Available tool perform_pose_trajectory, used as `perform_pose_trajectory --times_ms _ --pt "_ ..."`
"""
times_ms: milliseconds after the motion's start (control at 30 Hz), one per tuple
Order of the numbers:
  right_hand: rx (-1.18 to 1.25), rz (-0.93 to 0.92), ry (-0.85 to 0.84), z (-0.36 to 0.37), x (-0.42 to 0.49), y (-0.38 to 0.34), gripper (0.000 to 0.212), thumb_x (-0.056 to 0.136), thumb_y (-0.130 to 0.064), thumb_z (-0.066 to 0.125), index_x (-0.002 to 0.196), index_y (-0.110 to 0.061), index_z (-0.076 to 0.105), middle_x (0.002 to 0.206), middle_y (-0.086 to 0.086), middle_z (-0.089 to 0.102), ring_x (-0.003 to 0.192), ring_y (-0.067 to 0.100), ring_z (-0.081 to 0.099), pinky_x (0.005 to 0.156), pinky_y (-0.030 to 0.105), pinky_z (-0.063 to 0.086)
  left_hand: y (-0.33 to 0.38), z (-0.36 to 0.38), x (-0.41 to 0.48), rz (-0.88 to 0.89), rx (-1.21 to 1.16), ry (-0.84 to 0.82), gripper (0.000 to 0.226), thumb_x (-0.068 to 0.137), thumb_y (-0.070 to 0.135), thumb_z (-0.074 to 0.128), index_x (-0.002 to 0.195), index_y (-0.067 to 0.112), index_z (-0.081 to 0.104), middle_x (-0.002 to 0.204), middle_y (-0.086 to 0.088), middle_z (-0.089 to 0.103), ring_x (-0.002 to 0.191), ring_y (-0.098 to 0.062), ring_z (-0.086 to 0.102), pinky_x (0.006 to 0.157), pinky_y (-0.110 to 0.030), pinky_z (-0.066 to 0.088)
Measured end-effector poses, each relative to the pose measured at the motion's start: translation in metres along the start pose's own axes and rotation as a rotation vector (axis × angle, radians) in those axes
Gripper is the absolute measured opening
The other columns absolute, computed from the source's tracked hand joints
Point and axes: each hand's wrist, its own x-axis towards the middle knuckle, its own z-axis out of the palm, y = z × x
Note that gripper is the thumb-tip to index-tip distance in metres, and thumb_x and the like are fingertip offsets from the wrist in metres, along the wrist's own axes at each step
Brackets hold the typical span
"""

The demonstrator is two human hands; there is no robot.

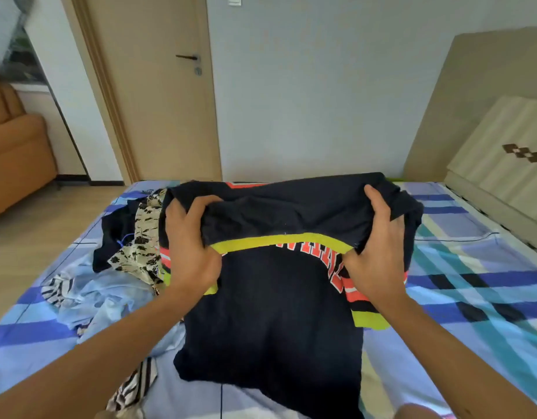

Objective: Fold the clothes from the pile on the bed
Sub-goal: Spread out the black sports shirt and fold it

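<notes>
Here, 2 hands work a navy jersey (273,313) spread on the plaid-sheeted bed (473,282). The left hand (190,240) is clamped on a bunched fold of the dark cloth at 1 end of the lime-yellow band (279,241). The right hand (374,240) grips the matching fold at the band's other end, thumb raised on top. Between the hands the turned-over cloth sags; below them the jersey's body lies flat. Just outside the left hand lies the pile (131,246): floral, pale blue and striped pieces. Well beyond both hands stands a closed door (170,116).
</notes>
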Motion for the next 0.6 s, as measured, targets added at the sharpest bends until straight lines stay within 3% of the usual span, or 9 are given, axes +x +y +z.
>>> perform_pose_trajectory --times_ms 200,333,400,467,500,600 --pt "-0.116 0.147 -0.183 0.060 -0.019 0.074 0.103 0.066 0.007 0.072 0.150 -0.031 0.026 0.126 0.014 0.048 0.124 0.033 0.043 0.106 0.055 0.042 -0.063 0.061 -0.024 -0.200 0.028 -0.227 0.055 0.082 -0.005 0.056 0.123 0.031 0.059 0.112 -0.002 0.045 0.114 -0.021 0.042 0.100 -0.040 0.041" --pt "-0.200 0.152 -0.314 0.112 0.018 0.116 0.100 0.074 -0.006 0.076 0.154 -0.026 0.020 0.110 0.017 0.053 0.109 0.037 0.051 0.096 0.052 0.048 -0.104 0.123 0.037 -0.344 0.028 -0.382 0.049 0.079 0.017 0.046 0.126 0.026 0.058 0.109 -0.014 0.058 0.107 -0.034 0.052 0.094 -0.052 0.049" --pt "-0.199 0.158 -0.373 0.141 0.057 0.129 0.101 0.081 -0.011 0.073 0.158 -0.023 0.009 0.108 0.021 0.055 0.097 0.037 0.057 0.084 0.047 0.051 -0.111 0.155 0.083 -0.427 0.035 -0.414 0.063 0.087 0.026 0.049 0.149 0.023 0.035 0.131 -0.020 0.055 0.120 -0.041 0.052 0.104 -0.054 0.045" --pt "-0.134 0.188 -0.439 0.164 0.096 0.134 0.104 0.088 -0.008 0.067 0.158 -0.025 -0.009 0.108 0.022 0.059 0.076 0.028 0.060 0.062 0.036 0.048 -0.108 0.178 0.119 -0.500 -0.003 -0.410 0.085 0.097 0.027 0.057 0.159 0.015 0.000 0.159 -0.020 0.026 0.143 -0.036 0.033 0.118 -0.043 0.029" --pt "-0.124 0.196 -0.481 0.174 0.110 0.137 0.107 0.089 -0.005 0.065 0.156 -0.026 -0.016 0.110 0.023 0.060 0.071 0.026 0.059 0.059 0.034 0.046 -0.109 0.186 0.130 -0.503 -0.011 -0.402 0.092 0.097 0.026 0.060 0.158 0.011 -0.008 0.163 -0.018 0.016 0.148 -0.032 0.025 0.121 -0.038 0.023" --pt "-0.117 0.279 -0.644 0.190 0.116 0.152 0.108 0.090 -0.005 0.065 0.156 -0.027 -0.018 0.126 0.030 0.057 0.098 0.038 0.064 0.079 0.043 0.053 -0.132 0.190 0.116 -0.397 0.073 -0.501 0.089 0.096 0.024 0.062 0.158 0.007 0.000 0.163 -0.015 0.019 0.149 -0.030 0.022 0.121 -0.036 0.019"
